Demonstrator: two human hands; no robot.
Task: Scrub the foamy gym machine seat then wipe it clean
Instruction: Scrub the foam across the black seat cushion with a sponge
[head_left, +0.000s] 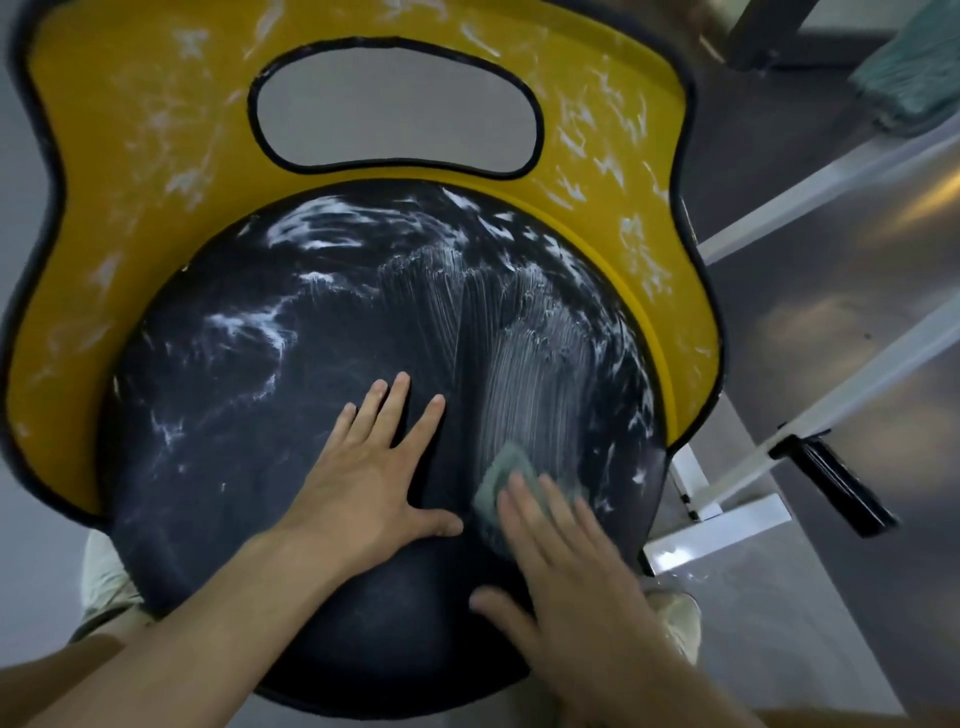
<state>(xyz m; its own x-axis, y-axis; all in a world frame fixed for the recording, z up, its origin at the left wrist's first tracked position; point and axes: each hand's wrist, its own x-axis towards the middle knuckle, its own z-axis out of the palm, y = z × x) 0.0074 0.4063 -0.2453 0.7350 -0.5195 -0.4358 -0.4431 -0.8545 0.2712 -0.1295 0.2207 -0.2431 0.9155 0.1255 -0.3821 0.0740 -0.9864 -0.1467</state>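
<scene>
A round black seat pad (249, 426) fills the middle of the view, streaked with white foam across its far and right parts. Behind it curves a yellow backrest (130, 171) with a black rim, an oval cut-out and foam smears. My left hand (369, 478) lies flat on the pad with fingers spread, holding nothing. My right hand (561, 566) presses a green scrub pad (501, 478) against the seat with straight fingers, at the near end of a band of fine scrub lines. The hand looks blurred.
White metal frame bars (810, 410) with a black handle (836, 483) stand to the right over a grey floor (831, 291). A teal brush head (914, 67) lies at the top right. My beige trouser legs (104, 587) show below the seat on both sides.
</scene>
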